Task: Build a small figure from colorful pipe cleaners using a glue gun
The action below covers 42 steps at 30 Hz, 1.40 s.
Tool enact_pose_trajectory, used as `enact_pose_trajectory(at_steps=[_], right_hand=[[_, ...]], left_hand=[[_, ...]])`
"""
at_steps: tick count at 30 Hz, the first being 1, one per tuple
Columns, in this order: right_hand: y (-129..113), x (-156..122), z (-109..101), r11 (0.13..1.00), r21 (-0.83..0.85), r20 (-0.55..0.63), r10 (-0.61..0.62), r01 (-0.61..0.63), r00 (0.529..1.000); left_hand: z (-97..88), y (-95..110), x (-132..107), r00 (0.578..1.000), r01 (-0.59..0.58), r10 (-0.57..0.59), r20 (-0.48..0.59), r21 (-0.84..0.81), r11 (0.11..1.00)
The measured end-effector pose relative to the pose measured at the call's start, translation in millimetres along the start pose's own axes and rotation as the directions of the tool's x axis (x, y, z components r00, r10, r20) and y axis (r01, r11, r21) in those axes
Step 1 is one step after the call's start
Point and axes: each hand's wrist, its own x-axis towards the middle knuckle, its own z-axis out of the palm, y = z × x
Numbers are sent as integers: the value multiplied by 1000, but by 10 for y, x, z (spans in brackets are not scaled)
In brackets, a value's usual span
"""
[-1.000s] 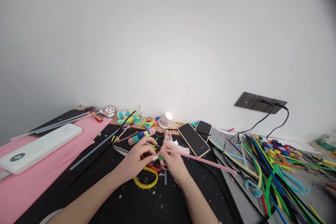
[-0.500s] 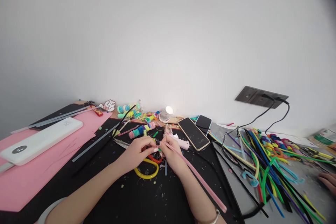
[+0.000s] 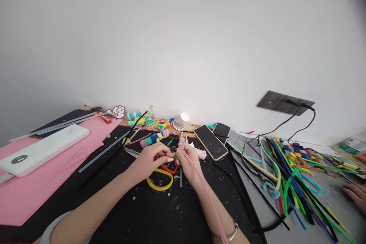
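Note:
My left hand (image 3: 148,161) and my right hand (image 3: 188,164) meet over a black mat (image 3: 137,213). Both pinch a small craft piece with a black bead (image 3: 173,149) between the fingertips. My right hand also grips a long pink pipe cleaner (image 3: 206,194), which trails back along my right forearm toward the camera. Under the hands lie scissors with yellow and red handles (image 3: 160,183).
A white power bank (image 3: 42,150) rests on pink paper (image 3: 34,187) at left. Coiled colourful pieces (image 3: 154,137), a small lit lamp (image 3: 180,122) and two phones (image 3: 211,142) lie behind. A heap of pipe cleaners (image 3: 291,183) fills the right. Another person's hand (image 3: 354,194) is at far right.
The pink pipe cleaner's free end has swung from pointing right across the mat round toward the camera, along my right forearm. Both hands stayed pinched together.

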Motion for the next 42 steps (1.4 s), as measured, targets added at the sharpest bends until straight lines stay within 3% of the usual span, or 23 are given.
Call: enact_pose_trajectory(at_steps=[4,8,15,23,29,32,35,37,39,42], right_hand=[[-39,3,-17,998,-51,-75,-43,40,996],[-3,-1,-6,997,-66,-34,-32,29,999],[56,4,13,1000,-4,15,20,-20,1000],[-28,1,-20,999,-45,36,26,-25,999],[50,28,-28,996,-61,47,67,-64,997],[66,59,-45,998,-44,-1,49,-49,999],[29,84,-110,987,-159,-114,-55,36,992],[-7,90,-177,905,-415,-194,-185,90,964],[-37,88,-244,717,-695,-208,-282,61,937],[-49,74,-315,462,-882,-212,-208,-95,955]], left_hand=[[8,-13,13,995,95,-96,0,-193,977],[33,-42,12,990,141,-133,49,-291,946],[4,-6,-7,991,120,-104,89,-187,975],[10,45,-27,987,74,-53,150,-140,987],[33,25,-47,983,28,-3,183,-134,991],[4,41,-37,989,36,-11,149,-164,986],[-55,41,-11,998,64,-62,14,-201,977],[-93,30,8,989,90,-116,-95,-240,967],[-114,20,23,972,105,-159,-173,-285,953],[-112,13,34,953,116,-202,-227,-343,932]])
